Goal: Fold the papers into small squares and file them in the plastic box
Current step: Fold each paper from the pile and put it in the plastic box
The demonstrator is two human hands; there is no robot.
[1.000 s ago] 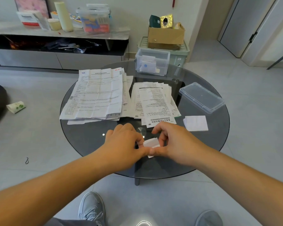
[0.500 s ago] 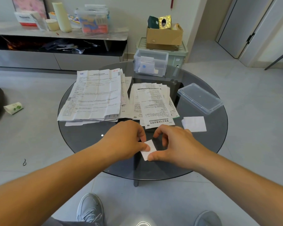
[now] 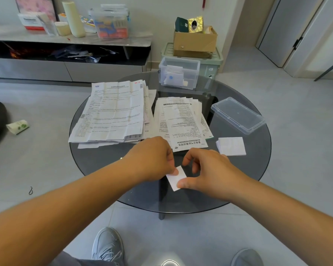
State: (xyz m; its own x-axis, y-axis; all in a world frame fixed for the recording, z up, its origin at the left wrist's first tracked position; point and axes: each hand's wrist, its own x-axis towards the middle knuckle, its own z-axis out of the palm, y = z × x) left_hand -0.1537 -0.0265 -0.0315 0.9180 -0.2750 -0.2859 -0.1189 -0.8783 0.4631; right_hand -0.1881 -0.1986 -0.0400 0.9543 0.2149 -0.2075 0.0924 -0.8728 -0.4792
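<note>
A small folded white paper (image 3: 176,177) lies near the front of the round glass table (image 3: 258,166). My left hand (image 3: 152,158) pinches its left edge, and my right hand (image 3: 206,169) presses its lower right corner with the thumb. Behind my hands lie two piles of printed sheets: a wide one (image 3: 113,112) on the left and a narrower one (image 3: 183,121) in the middle. A stack of folded white squares (image 3: 231,146) rests to the right. The clear plastic box (image 3: 179,74), with folded papers inside, stands at the far edge.
The box's clear lid (image 3: 237,115) lies on the table's right side. Behind the table are a green crate with a cardboard box (image 3: 195,42) on top and a low cabinet (image 3: 65,54) with clutter. A paper roll (image 3: 17,126) lies on the floor at left.
The folded paper has been flattened and turned: earlier it was bunched between both hands' fingers; now it lies flat and shows more. My hands have drawn slightly apart.
</note>
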